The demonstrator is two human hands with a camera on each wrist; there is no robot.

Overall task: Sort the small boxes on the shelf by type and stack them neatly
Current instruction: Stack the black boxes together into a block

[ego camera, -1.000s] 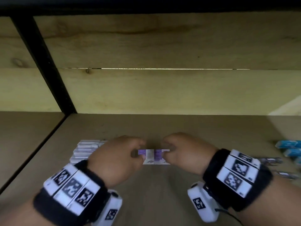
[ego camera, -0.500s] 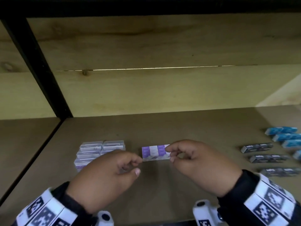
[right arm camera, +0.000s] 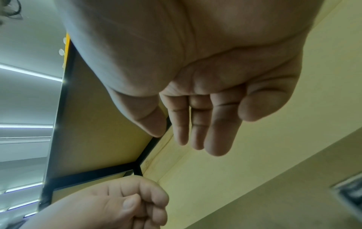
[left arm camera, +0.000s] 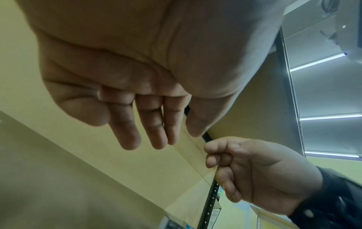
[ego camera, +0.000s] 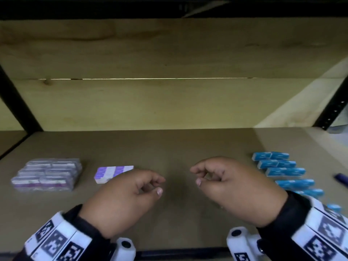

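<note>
A small purple-and-white box (ego camera: pixel 113 173) lies flat on the brown shelf board (ego camera: pixel 169 147), just right of a neat block of several grey-purple boxes (ego camera: pixel 48 174). Blue boxes (ego camera: pixel 280 167) lie in rows at the right. My left hand (ego camera: pixel 150 185) hovers right of the purple box, fingers loosely curled, holding nothing. My right hand (ego camera: pixel 201 176) hovers mid-shelf, left of the blue boxes, also loosely curled and empty. In the wrist views the left hand's fingers (left arm camera: pixel 149 124) and the right hand's fingers (right arm camera: pixel 197 124) hang relaxed with nothing in them.
A wooden back wall (ego camera: pixel 169 102) closes the shelf. Black uprights stand at the left (ego camera: pixel 17 102) and right (ego camera: pixel 335 104). A dark blue pen-like object (ego camera: pixel 340 178) lies at the far right edge. Bare board lies between the hands.
Both hands let go of the purple-and-white box, which now lies on the shelf beside the left block. The hands drew back and rightward; the view shifted right, showing more blue boxes.
</note>
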